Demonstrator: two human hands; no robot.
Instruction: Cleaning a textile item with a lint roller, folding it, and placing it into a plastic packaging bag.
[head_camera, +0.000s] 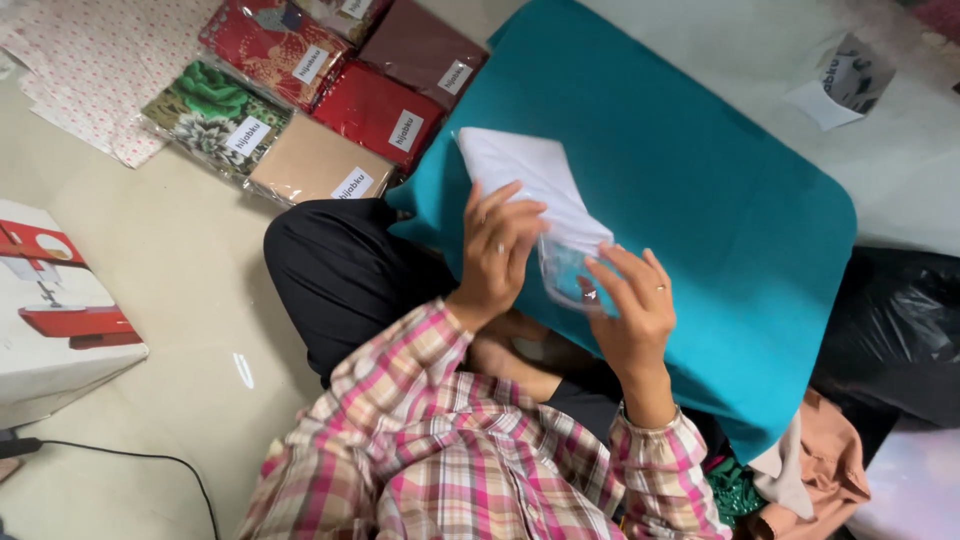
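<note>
Pale floor (180, 300) spreads beneath a seated person in a pink plaid shirt (450, 450), with a folded teal cloth (700, 200) lying across the lap; a clear plastic packet (545, 215) with white folded fabric inside rests on top of that teal cloth near its lower left part; the packet's long axis runs diagonally, its upper end pointing up and left, its lower end down and right; the left hand (497, 250) rises from the lap, fingers curled over the packet's left edge, its grip closed on the packet; the right hand (630, 300) stands palm inward, fingers spread, pinching the packet's lower end; the packet sits between both hands; wrapped cloth packs (330, 90) lie on the floor left of the teal cloth.
</note>
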